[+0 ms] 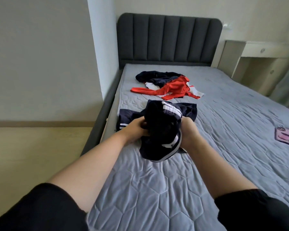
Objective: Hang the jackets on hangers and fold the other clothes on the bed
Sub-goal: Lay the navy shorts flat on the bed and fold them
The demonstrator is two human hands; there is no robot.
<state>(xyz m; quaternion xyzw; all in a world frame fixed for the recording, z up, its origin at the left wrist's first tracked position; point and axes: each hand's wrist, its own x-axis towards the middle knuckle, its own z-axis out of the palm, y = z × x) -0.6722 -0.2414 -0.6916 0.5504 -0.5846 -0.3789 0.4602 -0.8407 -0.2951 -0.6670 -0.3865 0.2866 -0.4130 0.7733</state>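
Left hand [135, 130] and right hand [189, 133] grip one navy garment [160, 120]; one navy piece [128, 116] and one red-and-navy heap [172, 88] lie beyond.

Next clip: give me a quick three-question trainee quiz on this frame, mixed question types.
1. True or false: the left hand and the right hand both grip the dark striped garment.
2. Which lies nearest the headboard? A) the red, white and navy pile B) the pink item C) the held garment
3. Fill in: seen from the person, the pink item lies on the ____ side of the mattress.
Key: 1 true; 2 A; 3 right.
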